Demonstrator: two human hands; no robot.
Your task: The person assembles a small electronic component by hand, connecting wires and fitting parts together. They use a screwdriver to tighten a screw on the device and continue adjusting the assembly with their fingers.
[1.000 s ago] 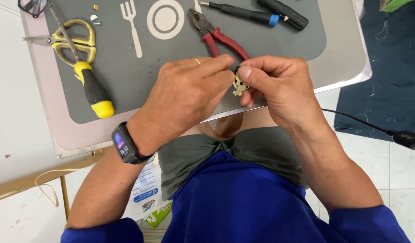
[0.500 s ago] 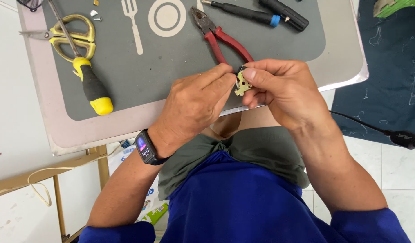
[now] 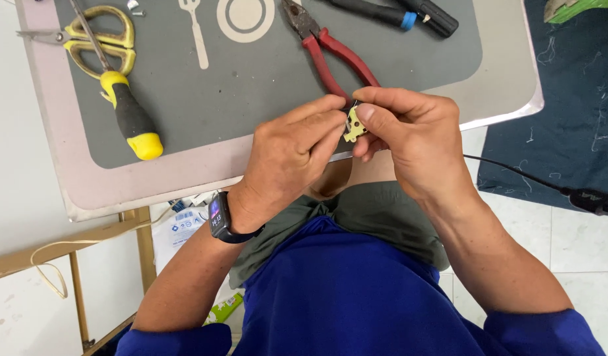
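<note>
Both hands are meeting just over the near edge of the grey rubber mat (image 3: 396,59) on the pale tray table (image 3: 508,79). Left hand (image 3: 287,155) and right hand (image 3: 416,142) are pinching a small pale-yellow, flat, notched part (image 3: 354,125) between thumb and fingertips, both closed on it; most of it is hidden by the fingers. It's looking light, rigid and thin, probably brittle at the notches, and small enough to slip, so gripping by the flat faces or outer edges seems safest. Red-handled pliers (image 3: 330,56) are lying just beyond the knuckles, a yellow-and-black-handled screwdriver (image 3: 129,112) and yellow-handled scissors (image 3: 96,39) are sitting well off to the left.
</note>
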